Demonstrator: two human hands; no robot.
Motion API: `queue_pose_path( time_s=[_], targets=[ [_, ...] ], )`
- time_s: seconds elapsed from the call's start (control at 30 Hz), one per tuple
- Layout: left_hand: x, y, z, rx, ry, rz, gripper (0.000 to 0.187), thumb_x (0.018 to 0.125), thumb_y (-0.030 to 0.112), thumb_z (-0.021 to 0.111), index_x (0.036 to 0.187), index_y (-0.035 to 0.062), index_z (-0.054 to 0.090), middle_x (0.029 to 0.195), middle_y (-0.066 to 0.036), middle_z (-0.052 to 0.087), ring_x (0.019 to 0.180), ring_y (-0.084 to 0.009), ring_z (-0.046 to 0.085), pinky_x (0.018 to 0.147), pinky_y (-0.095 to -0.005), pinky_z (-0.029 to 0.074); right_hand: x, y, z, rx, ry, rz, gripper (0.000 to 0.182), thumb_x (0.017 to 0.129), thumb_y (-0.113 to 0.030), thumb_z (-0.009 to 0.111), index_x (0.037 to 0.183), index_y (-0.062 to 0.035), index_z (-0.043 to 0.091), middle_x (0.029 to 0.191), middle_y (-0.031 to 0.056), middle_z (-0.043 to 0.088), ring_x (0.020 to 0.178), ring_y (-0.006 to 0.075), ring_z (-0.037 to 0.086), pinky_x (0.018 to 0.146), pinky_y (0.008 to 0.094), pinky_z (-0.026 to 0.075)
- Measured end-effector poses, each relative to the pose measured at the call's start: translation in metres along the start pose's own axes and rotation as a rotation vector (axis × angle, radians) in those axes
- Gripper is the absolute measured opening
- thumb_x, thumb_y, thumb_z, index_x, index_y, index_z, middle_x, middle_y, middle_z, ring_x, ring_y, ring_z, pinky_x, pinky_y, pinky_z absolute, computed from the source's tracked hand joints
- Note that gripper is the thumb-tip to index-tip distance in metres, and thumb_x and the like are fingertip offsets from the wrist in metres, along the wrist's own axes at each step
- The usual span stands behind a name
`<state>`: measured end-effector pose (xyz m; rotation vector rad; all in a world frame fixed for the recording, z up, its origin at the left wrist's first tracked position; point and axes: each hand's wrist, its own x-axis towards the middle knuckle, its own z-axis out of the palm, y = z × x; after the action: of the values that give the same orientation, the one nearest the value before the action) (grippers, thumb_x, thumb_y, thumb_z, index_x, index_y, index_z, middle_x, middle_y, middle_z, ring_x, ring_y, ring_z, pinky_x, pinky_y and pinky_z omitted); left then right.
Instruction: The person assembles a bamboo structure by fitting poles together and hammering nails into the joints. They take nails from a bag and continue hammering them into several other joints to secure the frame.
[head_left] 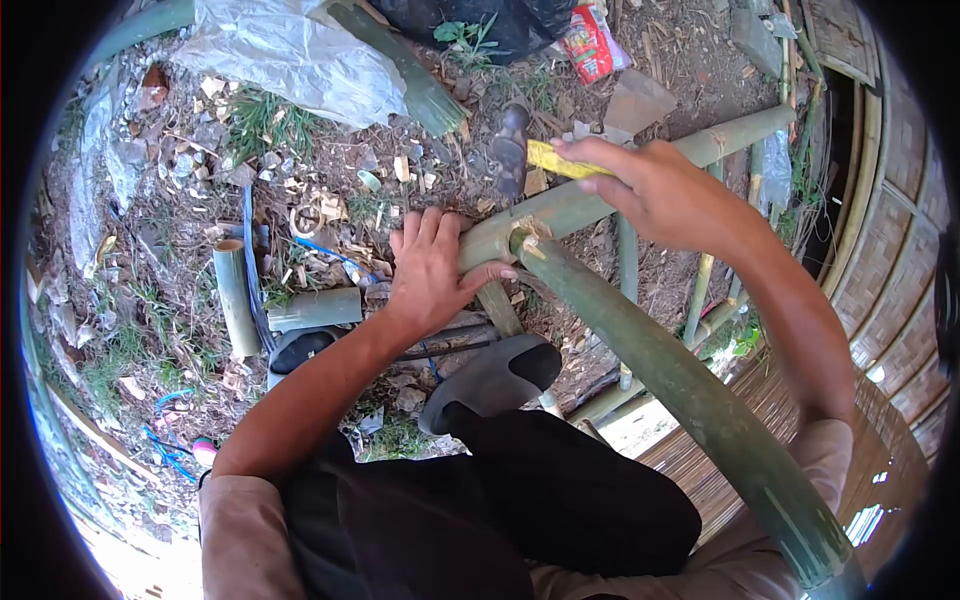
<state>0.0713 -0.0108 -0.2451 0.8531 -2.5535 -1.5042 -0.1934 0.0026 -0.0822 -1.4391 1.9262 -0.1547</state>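
Note:
My right hand (640, 190) is closed round the yellow handle of a hammer (511, 155), whose dark metal head is raised above the ground beside a bamboo pole. That thick pole (590, 205) runs from the middle toward the upper right. Gripping its near end is my left hand (430, 262), thumb on one side and fingers on the other. A second, greener bamboo pole (660, 355) meets the first close to my left thumb, with frayed, splintered fibres (533, 232) at the joint. It slants down to the lower right, past my right arm.
Wood chips and scraps litter the ground. Short bamboo pieces (236, 300) lie on the left, near my shoe (490, 385). Plastic sheeting (300, 60), a split bamboo length (400, 70) and a red packet (590, 45) lie ahead. A woven wall (890, 220) stands on the right.

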Motion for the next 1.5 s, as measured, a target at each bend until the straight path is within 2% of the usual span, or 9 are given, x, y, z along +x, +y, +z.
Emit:
queue_pose_path(
  time_s=[0.1,0.17,0.5,0.7,0.83,0.93,1.07,1.3,1.5],
  targets=[
    [-0.001,-0.001,0.001,0.018,-0.002,-0.009,0.071,0.075,0.059,0.077,0.115,0.0038,0.058,0.105,-0.012,0.052,0.099,-0.0317,0.047,0.085,-0.0454,0.034,0.012,-0.005,-0.018,-0.211,-0.37,0.099,0.034,0.102,-0.02,0.057,0.136,-0.0183,0.058,0.064,0.0132,0.056,0.053,0.0167,0.053,0.051,0.0357,0.041],
    [-0.004,-0.001,0.002,0.002,0.0,-0.019,0.071,0.074,0.059,0.077,0.115,0.0039,0.058,0.105,-0.012,0.052,0.099,-0.0316,0.047,0.086,-0.0459,0.034,0.007,0.002,-0.017,-0.037,0.078,0.084,0.034,0.102,-0.021,0.057,0.135,-0.0172,0.059,0.066,0.0163,0.058,0.054,0.0224,0.054,0.053,0.0369,0.043],
    [0.004,0.006,0.003,0.066,0.106,0.015,0.077,0.062,0.066,0.082,0.103,0.0035,0.061,0.095,-0.013,0.055,0.094,-0.0314,0.051,0.085,-0.0453,0.037,-0.001,-0.009,-0.003,-0.037,0.129,0.121,0.037,0.102,-0.017,0.058,0.139,-0.0203,0.057,0.063,0.0092,0.056,0.052,0.0127,0.05,0.052,0.0355,0.041],
    [0.007,0.012,0.006,0.134,0.178,0.019,0.075,0.059,0.067,0.084,0.094,0.0034,0.061,0.092,-0.012,0.055,0.091,-0.0305,0.052,0.082,-0.0449,0.038,0.004,-0.016,-0.006,-0.169,-0.356,0.114,0.038,0.101,-0.017,0.058,0.139,-0.0188,0.057,0.062,0.0121,0.054,0.05,0.0185,0.051,0.05,0.0334,0.041],
    [0.006,0.01,0.007,0.142,0.165,0.02,0.073,0.061,0.064,0.085,0.093,0.0036,0.061,0.092,-0.012,0.055,0.091,-0.0303,0.052,0.082,-0.0451,0.038,-0.011,-0.008,0.011,-0.01,0.284,0.086,0.038,0.1,-0.014,0.058,0.138,-0.0169,0.057,0.063,0.0167,0.054,0.052,0.0218,0.054,0.052,0.0378,0.044],
    [0.006,0.011,0.008,0.133,0.111,0.009,0.073,0.062,0.065,0.082,0.095,0.0034,0.062,0.092,-0.011,0.054,0.091,-0.03,0.05,0.08,-0.0445,0.036,-0.008,-0.009,-0.003,-0.219,-0.408,0.073,0.044,0.101,-0.012,0.059,0.143,-0.0195,0.053,0.077,0.0113,0.069,0.055,0.0135,0.054,0.054,0.0328,0.046],
    [0.001,0.008,0.011,0.116,0.165,0.005,0.071,0.062,0.062,0.085,0.093,0.0033,0.061,0.093,-0.013,0.055,0.091,-0.0311,0.051,0.083,-0.0453,0.038,-0.016,-0.013,-0.004,0.022,0.187,0.137,0.044,0.101,-0.014,0.059,0.144,-0.0207,0.053,0.068,0.0132,0.059,0.053,0.0174,0.052,0.055,0.0335,0.046],
    [0.007,0.009,0.009,0.133,0.205,0.048,0.069,0.062,0.06,0.085,0.094,0.0038,0.061,0.093,-0.013,0.055,0.091,-0.0313,0.051,0.082,-0.0446,0.037,-0.006,-0.027,-0.005,-0.053,-0.3,0.282,0.039,0.102,-0.014,0.056,0.142,-0.0167,0.054,0.078,0.0125,0.065,0.062,0.0158,0.057,0.059,0.0337,0.047],
    [0.006,0.01,0.009,0.131,0.17,0.03,0.068,0.062,0.06,0.085,0.093,0.0043,0.061,0.091,-0.013,0.055,0.091,-0.0308,0.051,0.081,-0.0444,0.037,-0.022,-0.013,0.011,0.019,0.063,0.118,0.036,0.103,-0.016,0.057,0.139,-0.0164,0.056,0.094,0.0128,0.072,0.067,0.016,0.063,0.061,0.0333,0.051]
  ],
)
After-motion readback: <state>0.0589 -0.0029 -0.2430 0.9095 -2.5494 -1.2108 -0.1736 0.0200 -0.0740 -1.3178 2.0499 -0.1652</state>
